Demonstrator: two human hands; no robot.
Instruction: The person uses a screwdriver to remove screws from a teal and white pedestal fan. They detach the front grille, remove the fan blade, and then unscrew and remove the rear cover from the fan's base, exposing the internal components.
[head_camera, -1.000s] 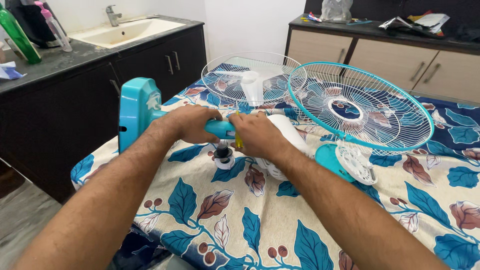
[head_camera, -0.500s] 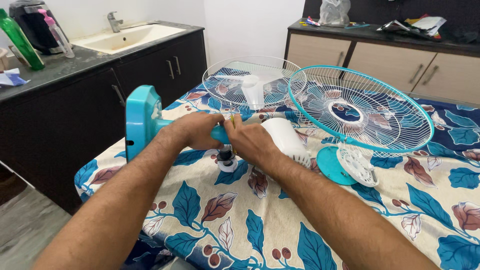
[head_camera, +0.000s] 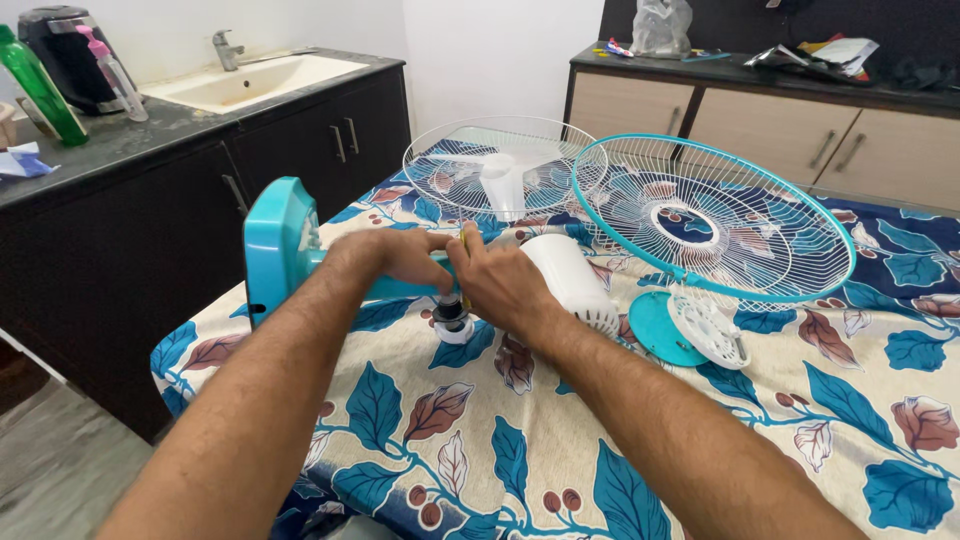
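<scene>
Left hand (head_camera: 395, 258) closed around the teal fan stand (head_camera: 280, 250) near the tabletop's (head_camera: 700, 440) left edge; right hand (head_camera: 503, 283) grips a yellow screwdriver (head_camera: 463, 238) beside the white motor housing (head_camera: 565, 278).

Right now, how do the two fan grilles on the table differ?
The teal-rimmed grille is propped up at a tilt; the white grille lies flat behind it. The teal-rimmed grille has a colored rim and an open center ring; the white grille is all white, with white fan blades showing through its wires. Both are round wire guards resting on the floral cloth.
</scene>
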